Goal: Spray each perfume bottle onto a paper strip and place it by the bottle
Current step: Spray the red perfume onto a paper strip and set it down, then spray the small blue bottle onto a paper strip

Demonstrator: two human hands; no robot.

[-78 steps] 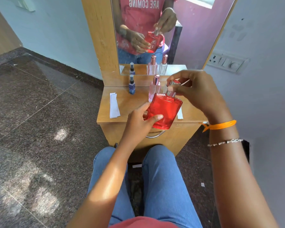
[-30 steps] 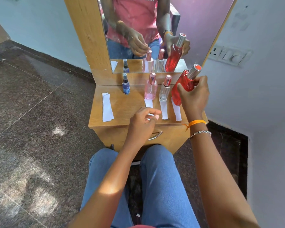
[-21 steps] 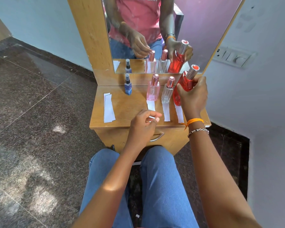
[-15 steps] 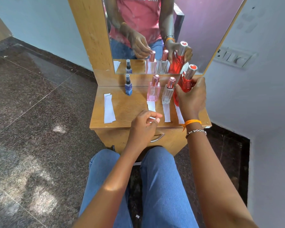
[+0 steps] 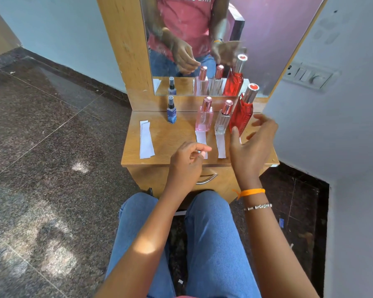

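Note:
The red perfume bottle (image 5: 242, 111) stands upright at the back right of the small wooden dresser top (image 5: 172, 145). My right hand (image 5: 251, 147) hovers just in front of it with fingers spread, holding nothing. To its left stand a clear bottle (image 5: 222, 120) and a pink bottle (image 5: 204, 117), each with a white paper strip (image 5: 221, 145) lying in front. A small blue bottle (image 5: 171, 110) stands further left with no strip beside it. My left hand (image 5: 186, 161) hangs over the front edge, fingers loosely curled, over the end of the pink bottle's strip (image 5: 201, 139).
A stack of spare paper strips (image 5: 146, 139) lies at the dresser's left side. A mirror (image 5: 213, 44) rises behind the bottles. A wall with a switch plate (image 5: 309, 77) is close on the right. My knees in jeans are below the drawer handle (image 5: 206, 179).
My right hand has set the red bottle down at the back right and let go, drawing back with fingers spread. My left hand has stayed near the front edge.

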